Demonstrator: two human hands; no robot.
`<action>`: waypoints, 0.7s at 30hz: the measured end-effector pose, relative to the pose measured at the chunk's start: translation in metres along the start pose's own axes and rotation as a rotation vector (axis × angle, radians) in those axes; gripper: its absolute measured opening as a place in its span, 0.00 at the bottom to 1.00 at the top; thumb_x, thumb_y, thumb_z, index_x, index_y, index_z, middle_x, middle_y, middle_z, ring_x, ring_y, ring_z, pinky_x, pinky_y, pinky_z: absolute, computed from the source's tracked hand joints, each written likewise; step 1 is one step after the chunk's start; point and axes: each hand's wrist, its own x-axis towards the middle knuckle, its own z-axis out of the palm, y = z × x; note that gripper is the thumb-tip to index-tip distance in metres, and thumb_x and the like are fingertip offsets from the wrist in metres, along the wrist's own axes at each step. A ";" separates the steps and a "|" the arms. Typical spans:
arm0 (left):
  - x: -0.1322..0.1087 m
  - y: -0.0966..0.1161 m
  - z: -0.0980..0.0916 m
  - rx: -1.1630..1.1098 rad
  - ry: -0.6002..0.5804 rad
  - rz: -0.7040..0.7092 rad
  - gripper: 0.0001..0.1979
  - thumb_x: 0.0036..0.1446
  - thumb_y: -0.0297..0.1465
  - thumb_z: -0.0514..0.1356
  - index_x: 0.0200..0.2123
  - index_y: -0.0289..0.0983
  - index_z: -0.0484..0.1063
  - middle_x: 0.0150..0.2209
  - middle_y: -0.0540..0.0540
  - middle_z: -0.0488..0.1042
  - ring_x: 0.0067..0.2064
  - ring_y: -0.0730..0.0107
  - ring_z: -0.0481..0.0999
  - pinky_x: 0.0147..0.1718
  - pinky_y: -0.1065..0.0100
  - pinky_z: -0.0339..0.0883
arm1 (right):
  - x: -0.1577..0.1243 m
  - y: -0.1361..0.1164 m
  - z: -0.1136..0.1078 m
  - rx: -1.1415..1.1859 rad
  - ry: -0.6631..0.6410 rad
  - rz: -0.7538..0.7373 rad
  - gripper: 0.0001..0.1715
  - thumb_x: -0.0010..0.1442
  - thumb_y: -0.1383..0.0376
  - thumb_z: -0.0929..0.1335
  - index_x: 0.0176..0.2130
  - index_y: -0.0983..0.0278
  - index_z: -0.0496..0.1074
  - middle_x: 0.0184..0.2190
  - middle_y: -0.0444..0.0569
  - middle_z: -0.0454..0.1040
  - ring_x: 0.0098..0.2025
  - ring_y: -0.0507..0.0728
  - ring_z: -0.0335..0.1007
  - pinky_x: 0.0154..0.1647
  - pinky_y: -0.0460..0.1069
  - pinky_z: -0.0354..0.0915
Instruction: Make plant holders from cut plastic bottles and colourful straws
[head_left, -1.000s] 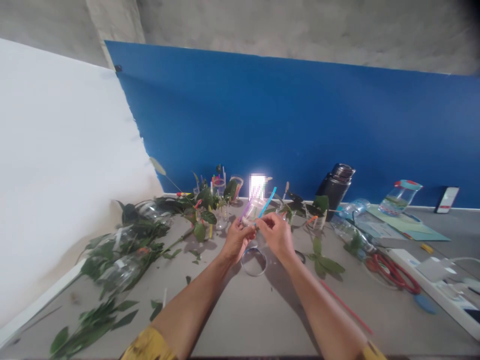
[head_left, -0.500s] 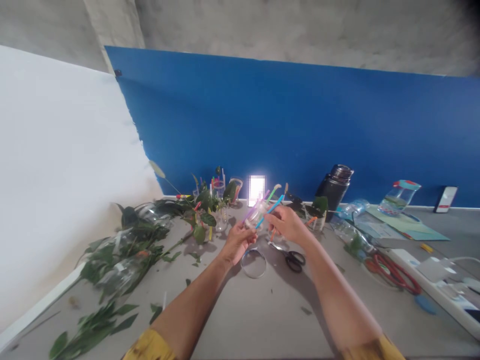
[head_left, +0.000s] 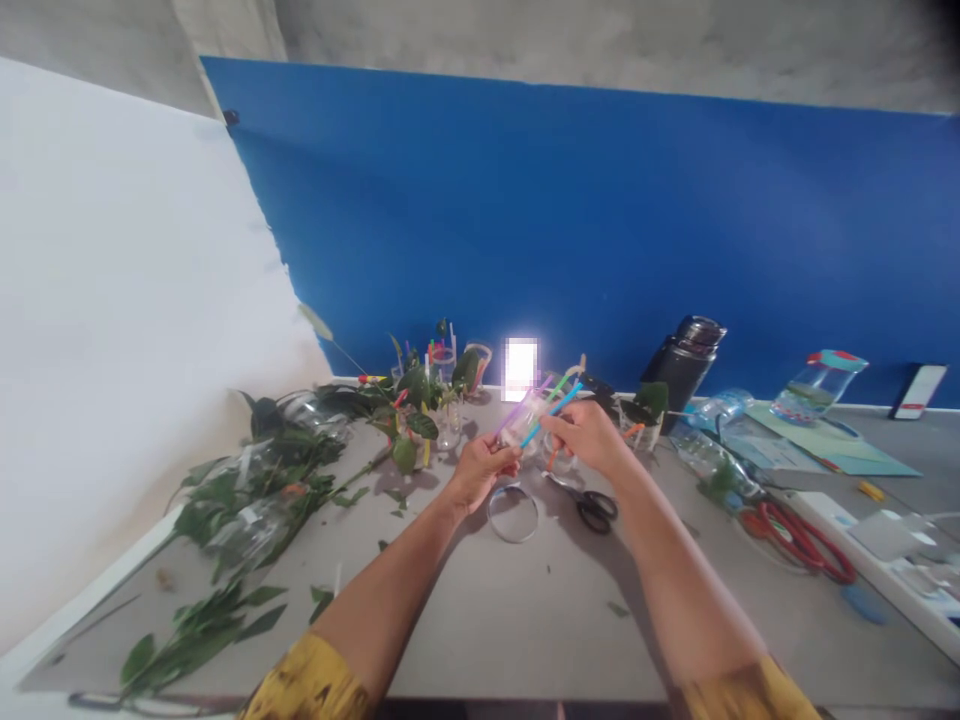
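In front of me, a small clear plastic cup (head_left: 523, 420) is tilted in my left hand (head_left: 480, 473), whose fingers are closed around its lower part. A purple straw (head_left: 513, 414), a green straw (head_left: 568, 378) and a blue straw (head_left: 568, 398) slant up at the cup. The fingers of my right hand (head_left: 589, 435) are pinched at the blue straw beside the cup; the fingertips are partly hidden. Below the hands lie black-handled scissors (head_left: 597, 510) and a thin clear ring (head_left: 513, 541). An orange straw piece (head_left: 553, 459) shows under my right hand.
Cut leafy stems (head_left: 202, 630) and plastic bottles (head_left: 251, 530) cover the left side. Several clear cups with leaves and straws (head_left: 448, 425) stand at the back. On the right are a dark flask (head_left: 684, 365), a red cable (head_left: 799, 545), a power strip (head_left: 870, 560) and a phone (head_left: 921, 390).
The view has tilted down slightly, showing the table's front edge. Both hands keep their hold, with the cup and straws nearly unchanged.
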 end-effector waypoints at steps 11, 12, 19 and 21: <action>-0.004 0.003 0.002 0.029 -0.026 0.013 0.25 0.40 0.43 0.80 0.36 0.34 0.78 0.28 0.49 0.74 0.29 0.72 0.72 0.32 0.68 0.67 | -0.002 0.009 -0.002 0.160 -0.145 0.011 0.13 0.54 0.65 0.73 0.41 0.66 0.77 0.17 0.42 0.76 0.15 0.49 0.64 0.17 0.43 0.57; -0.004 0.003 0.002 0.050 -0.024 0.027 0.25 0.40 0.44 0.80 0.36 0.35 0.78 0.28 0.49 0.74 0.29 0.73 0.72 0.32 0.68 0.67 | -0.002 0.010 -0.002 0.157 -0.155 0.005 0.10 0.54 0.65 0.73 0.38 0.66 0.77 0.17 0.42 0.76 0.16 0.49 0.64 0.17 0.43 0.57; -0.006 0.003 0.002 0.122 -0.070 0.039 0.25 0.42 0.45 0.78 0.37 0.36 0.78 0.30 0.47 0.75 0.30 0.70 0.73 0.32 0.68 0.67 | 0.000 0.013 0.000 0.146 -0.188 0.027 0.04 0.53 0.66 0.72 0.32 0.65 0.77 0.17 0.43 0.74 0.16 0.49 0.63 0.18 0.43 0.58; -0.007 0.003 0.002 0.118 -0.084 0.028 0.25 0.43 0.45 0.77 0.38 0.36 0.79 0.31 0.47 0.76 0.31 0.69 0.74 0.32 0.67 0.68 | -0.001 0.013 0.000 0.137 -0.182 0.016 0.04 0.54 0.66 0.72 0.31 0.65 0.78 0.17 0.43 0.75 0.16 0.49 0.63 0.18 0.43 0.59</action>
